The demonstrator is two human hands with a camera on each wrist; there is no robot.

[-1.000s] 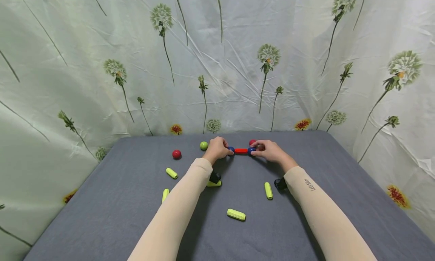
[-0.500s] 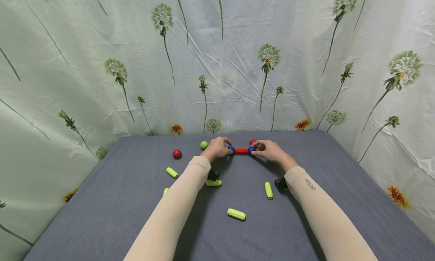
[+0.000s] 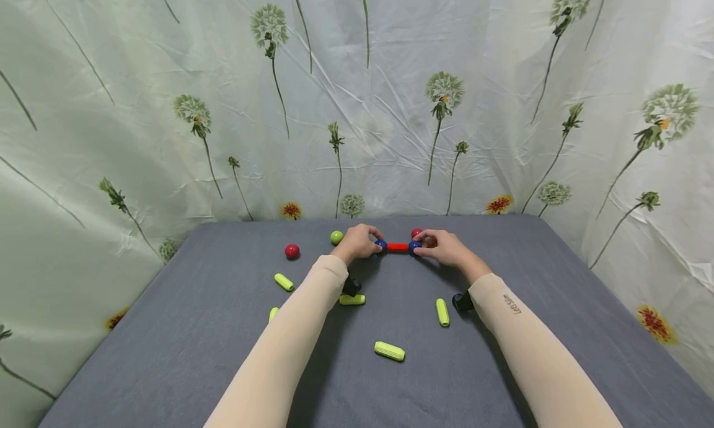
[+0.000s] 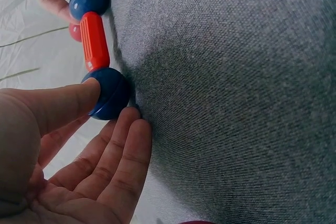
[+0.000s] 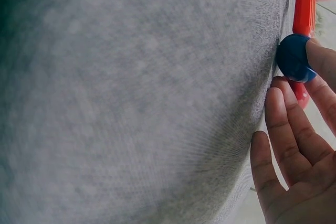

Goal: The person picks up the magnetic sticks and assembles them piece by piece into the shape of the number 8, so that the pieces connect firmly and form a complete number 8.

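Observation:
A red ridged rod (image 3: 398,247) joins two blue balls into a dumbbell shape near the far edge of the table. My left hand (image 3: 359,242) pinches the left blue ball (image 4: 110,94) between thumb and fingers, its other fingers stretched out below in the left wrist view. At the other end, my right hand (image 3: 444,247) pinches the right blue ball (image 5: 295,59), its thumb on the near side. The remaining right fingers (image 5: 286,129) extend along the cloth. Just behind the right hand is a red ball (image 3: 416,233), partly covered.
Left of the hands lie a green ball (image 3: 336,237) and another red ball (image 3: 292,251). Several yellow-green rods are scattered nearer, including one (image 3: 389,351) at the front and one (image 3: 442,313) by the right wrist. A flowered curtain (image 3: 379,106) hangs behind the grey table (image 3: 184,329).
My left index finger has lifted and spread over the left blue ball, and the left forearm has shifted slightly left. The right hand keeps its hold.

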